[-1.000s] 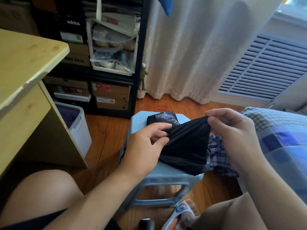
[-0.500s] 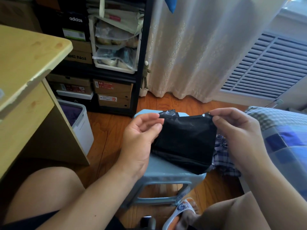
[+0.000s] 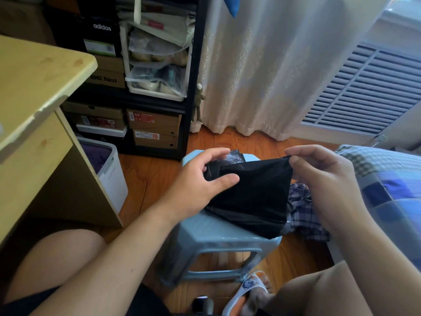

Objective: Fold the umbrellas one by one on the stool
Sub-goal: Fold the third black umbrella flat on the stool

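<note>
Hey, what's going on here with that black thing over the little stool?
A seated person is folding a black umbrella over a light blue stool. The left hand grips one end of the canopy fabric and the right hand pinches the opposite top edge, stretching it between them. A plaid umbrella lies bunched at the stool's right side, and a dark crinkled piece sits on the far part of the seat.
</note>
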